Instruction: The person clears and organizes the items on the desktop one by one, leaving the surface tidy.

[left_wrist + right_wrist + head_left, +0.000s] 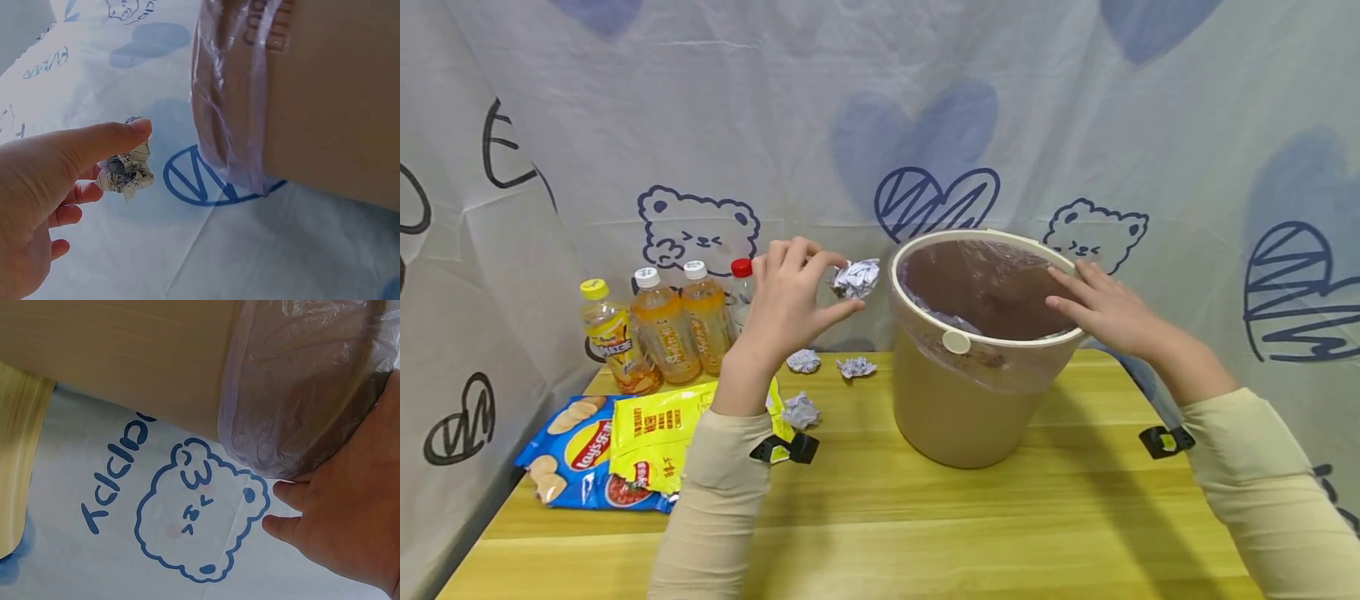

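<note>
My left hand (pixel 792 292) pinches a crumpled paper ball (pixel 855 278) between thumb and fingers, just left of the bin's rim and above the table. In the left wrist view the paper ball (pixel 128 169) shows printed marks, with the thumb across its top. A tan trash bin (pixel 970 417) with a cream rim stands upright, lined with a clear plastic bag (pixel 1030 377) folded over its edge. At the bin's right rim rests my right hand (pixel 1105 308), its fingers fairly straight and reaching over the opening. The right wrist view shows that hand (pixel 350 506) against the bagged side.
Three more paper balls (pixel 801 410) lie on the wooden table (pixel 925 533) left of the bin. Behind the left forearm are a yellow snack bag (pixel 658 425), a blue Lay's bag (pixel 576 454) and several drink bottles (pixel 666 329). A printed cloth (pixel 805 100) hangs behind.
</note>
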A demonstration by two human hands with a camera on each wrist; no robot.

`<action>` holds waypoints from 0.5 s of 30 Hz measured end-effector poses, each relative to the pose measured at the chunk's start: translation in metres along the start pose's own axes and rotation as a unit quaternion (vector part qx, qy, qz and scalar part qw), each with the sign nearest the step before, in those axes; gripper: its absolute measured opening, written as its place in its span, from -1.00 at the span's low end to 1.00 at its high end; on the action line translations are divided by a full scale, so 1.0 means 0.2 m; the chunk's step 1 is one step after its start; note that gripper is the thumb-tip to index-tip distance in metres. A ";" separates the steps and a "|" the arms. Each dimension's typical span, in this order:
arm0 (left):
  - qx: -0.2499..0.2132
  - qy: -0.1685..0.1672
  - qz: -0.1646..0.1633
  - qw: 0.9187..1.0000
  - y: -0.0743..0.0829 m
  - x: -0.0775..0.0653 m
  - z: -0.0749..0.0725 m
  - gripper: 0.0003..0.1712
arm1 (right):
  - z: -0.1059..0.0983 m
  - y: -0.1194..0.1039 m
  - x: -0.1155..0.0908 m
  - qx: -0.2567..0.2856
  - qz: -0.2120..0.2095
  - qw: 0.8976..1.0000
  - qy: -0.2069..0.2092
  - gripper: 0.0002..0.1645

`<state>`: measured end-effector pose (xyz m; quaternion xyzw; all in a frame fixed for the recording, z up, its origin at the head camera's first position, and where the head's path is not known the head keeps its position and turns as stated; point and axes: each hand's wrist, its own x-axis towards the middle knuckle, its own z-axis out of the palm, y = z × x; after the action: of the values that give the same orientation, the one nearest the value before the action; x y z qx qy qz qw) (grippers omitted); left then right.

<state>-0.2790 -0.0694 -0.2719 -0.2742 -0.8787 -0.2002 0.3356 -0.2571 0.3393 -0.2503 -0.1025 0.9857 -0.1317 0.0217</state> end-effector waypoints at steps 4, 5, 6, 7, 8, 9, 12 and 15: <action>-0.009 0.004 0.000 1.000 0.02 0.05 0.00 -0.40 | 0.00 0.00 0.00 0.002 0.003 1.000 0.001 -0.09; -0.013 0.004 -0.001 1.000 0.03 0.06 0.00 -0.40 | 0.00 0.00 -0.01 0.002 0.002 1.000 0.001 -0.09; -0.016 0.004 -0.001 1.000 0.04 0.07 0.00 -0.40 | 0.00 0.00 -0.01 0.003 0.002 1.000 0.002 -0.10; -0.017 0.004 -0.001 1.000 0.04 0.08 0.00 -0.40 | 0.00 0.00 -0.01 0.004 0.001 1.000 0.002 -0.10; -0.019 0.005 0.000 1.000 0.05 0.10 0.00 -0.40 | 0.00 0.00 -0.01 0.005 0.002 1.000 0.003 -0.10; -0.022 0.005 -0.001 1.000 0.06 0.11 0.00 -0.40 | 0.00 0.00 -0.01 0.005 0.002 1.000 0.003 -0.10; -0.027 0.003 -0.001 1.000 0.08 0.15 0.01 -0.39 | 0.00 0.00 -0.01 0.004 0.003 1.000 0.003 -0.10; -0.033 -0.005 -0.007 0.999 0.10 0.19 0.03 -0.37 | 0.00 0.00 -0.01 0.003 0.005 1.000 0.000 -0.10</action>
<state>-0.2941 -0.0376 -0.2456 -0.2800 -0.8753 -0.2300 0.3202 -0.2553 0.3391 -0.2504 -0.0977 0.9858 -0.1351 0.0224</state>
